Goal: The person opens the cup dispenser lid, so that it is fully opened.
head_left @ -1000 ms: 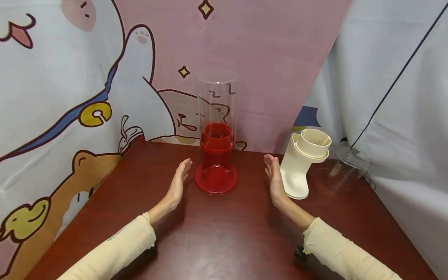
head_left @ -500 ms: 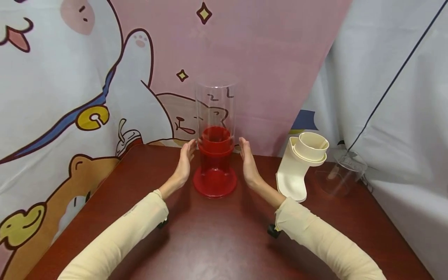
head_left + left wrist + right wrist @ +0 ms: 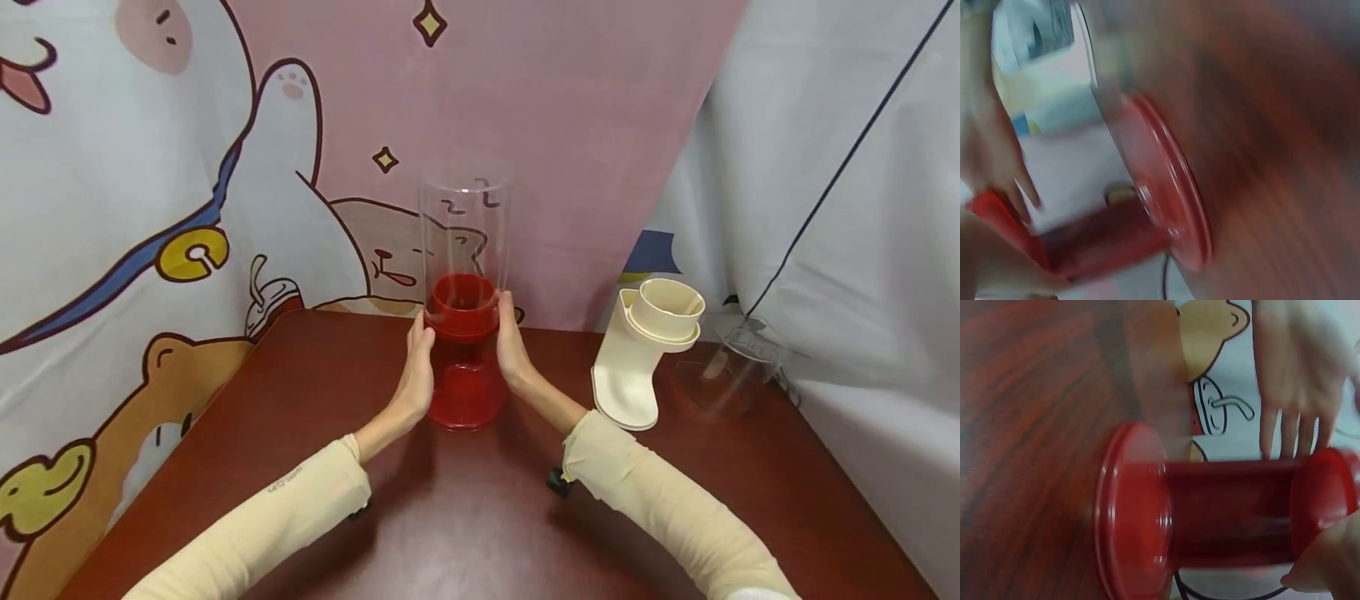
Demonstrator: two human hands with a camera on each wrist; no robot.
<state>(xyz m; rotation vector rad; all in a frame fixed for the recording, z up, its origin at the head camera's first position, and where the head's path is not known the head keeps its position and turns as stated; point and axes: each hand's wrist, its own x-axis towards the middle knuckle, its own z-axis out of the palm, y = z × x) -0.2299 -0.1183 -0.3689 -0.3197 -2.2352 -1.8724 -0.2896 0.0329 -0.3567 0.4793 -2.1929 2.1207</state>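
Observation:
A red stand [image 3: 463, 404] with a round foot and a ring collar stands upright on the table, and a tall clear tube [image 3: 465, 217] rises from its collar. My left hand [image 3: 416, 375] is against the collar's left side, thumb toward me. On the opposite side my right hand [image 3: 513, 350] touches the collar with straight fingers. From the right wrist, the left hand [image 3: 1300, 369] shows extended, slightly spread fingers beside the red stand [image 3: 1135, 519]. The left wrist view, blurred, has the right hand [image 3: 988, 137] reaching along the collar with straight fingers.
To the right stands a cream boot-shaped holder [image 3: 637, 358] with a ring top. Beyond it lies a clear container [image 3: 731, 362], close to the white curtain [image 3: 847, 250]. A cartoon-printed cloth [image 3: 562, 150] hangs behind the brown table [image 3: 465, 517].
Both hands have moved inward from either side of the red stand and now touch its collar. The cream holder and the clear container keep their places.

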